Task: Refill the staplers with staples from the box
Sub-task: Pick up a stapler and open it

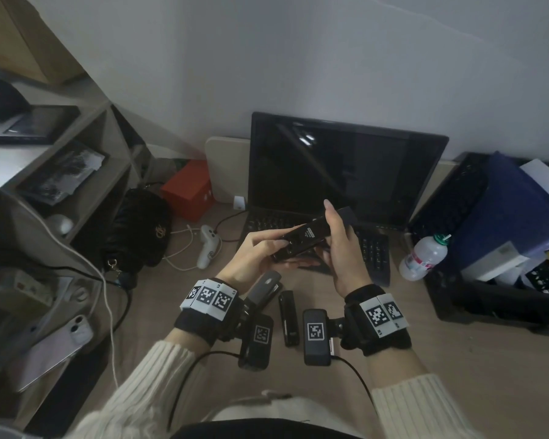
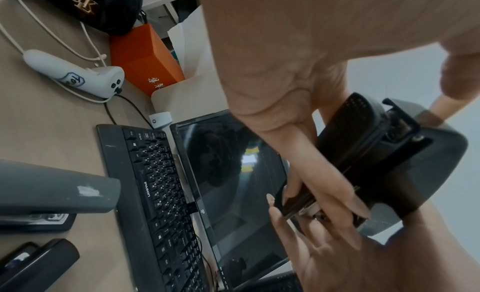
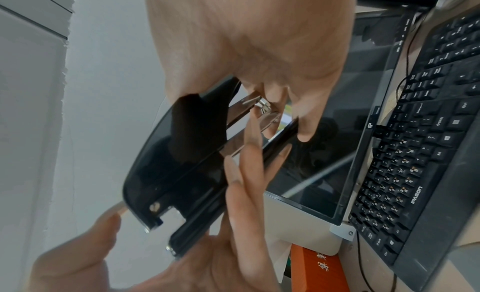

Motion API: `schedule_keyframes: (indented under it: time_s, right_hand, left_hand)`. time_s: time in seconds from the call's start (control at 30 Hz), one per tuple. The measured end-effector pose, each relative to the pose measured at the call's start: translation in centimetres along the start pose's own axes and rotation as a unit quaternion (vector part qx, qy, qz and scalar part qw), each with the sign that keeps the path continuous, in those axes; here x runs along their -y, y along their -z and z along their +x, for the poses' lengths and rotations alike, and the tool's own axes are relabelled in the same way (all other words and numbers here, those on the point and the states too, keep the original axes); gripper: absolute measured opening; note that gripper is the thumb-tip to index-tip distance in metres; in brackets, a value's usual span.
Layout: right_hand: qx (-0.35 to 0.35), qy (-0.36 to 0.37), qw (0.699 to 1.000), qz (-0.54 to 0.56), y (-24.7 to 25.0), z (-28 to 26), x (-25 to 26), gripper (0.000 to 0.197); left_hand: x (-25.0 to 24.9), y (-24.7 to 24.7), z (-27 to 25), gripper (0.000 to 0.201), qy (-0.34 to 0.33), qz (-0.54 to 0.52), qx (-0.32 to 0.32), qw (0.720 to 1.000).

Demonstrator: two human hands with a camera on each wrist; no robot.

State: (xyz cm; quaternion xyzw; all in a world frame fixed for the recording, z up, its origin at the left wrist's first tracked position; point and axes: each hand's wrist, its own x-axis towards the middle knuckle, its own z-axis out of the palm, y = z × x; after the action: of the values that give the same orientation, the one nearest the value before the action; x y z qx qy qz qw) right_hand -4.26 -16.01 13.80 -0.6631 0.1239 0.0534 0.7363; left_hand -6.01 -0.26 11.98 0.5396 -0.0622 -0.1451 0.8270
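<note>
A black stapler [image 1: 305, 237] is held in the air over the keyboard by both hands. My left hand [image 1: 254, 251] grips its near end, thumb on top and fingers underneath. My right hand [image 1: 339, 242] holds the far end, thumb pointing up. In the right wrist view the stapler [image 3: 194, 153] is hinged open and the metal staple channel [image 3: 241, 112] shows, with my right fingers [image 3: 275, 95] pinching its tip. The open stapler [image 2: 389, 153] also shows in the left wrist view. A grey stapler [image 1: 263, 289] and a small black stapler [image 1: 288, 316] lie on the desk below my wrists. I see no staple box.
A black keyboard [image 1: 374, 248] and a dark monitor [image 1: 330, 166] stand behind my hands. A plastic bottle [image 1: 423, 256] and a blue bin [image 1: 504, 210] are at the right. A white controller [image 1: 208, 245], black bag [image 1: 137, 229] and orange box [image 1: 187, 188] lie left.
</note>
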Motion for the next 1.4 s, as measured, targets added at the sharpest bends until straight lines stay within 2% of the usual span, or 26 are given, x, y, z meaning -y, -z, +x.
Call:
schedule_keyframes:
  time_s: [0.23, 0.43, 0.6, 0.87, 1.0, 1.4]
  right_hand:
    - [-0.002, 0.004, 1.000, 0.003, 0.11, -0.23, 0.16, 0.081]
    - [-0.003, -0.002, 1.000, 0.004, 0.08, -0.26, 0.22, 0.083]
    - [0.000, 0.002, 1.000, 0.006, 0.19, -0.16, 0.26, 0.075]
    - [0.004, -0.004, 1.000, 0.007, 0.25, 0.00, 0.11, 0.078]
    - [0.002, -0.002, 1.000, 0.006, 0.29, -0.12, 0.14, 0.067]
    - [-0.003, 0.014, 1.000, 0.028, 0.10, -0.57, 0.59, 0.053]
  left_hand:
    - [-0.06, -0.08, -0.17, 0.046, -0.003, -0.029, 0.035, 0.999]
    - [-0.20, -0.26, -0.29, 0.046, -0.007, -0.033, 0.045, 0.998]
    - [-0.13, -0.28, -0.24, 0.045, -0.010, -0.042, 0.044, 0.998]
    - [0.17, -0.05, -0.01, 0.047, -0.001, -0.025, 0.036, 0.999]
    - [0.13, -0.22, -0.06, 0.047, -0.002, -0.020, 0.037, 0.999]
    - [-0.29, -0.69, -0.22, 0.051, -0.016, -0.013, 0.027, 0.999]
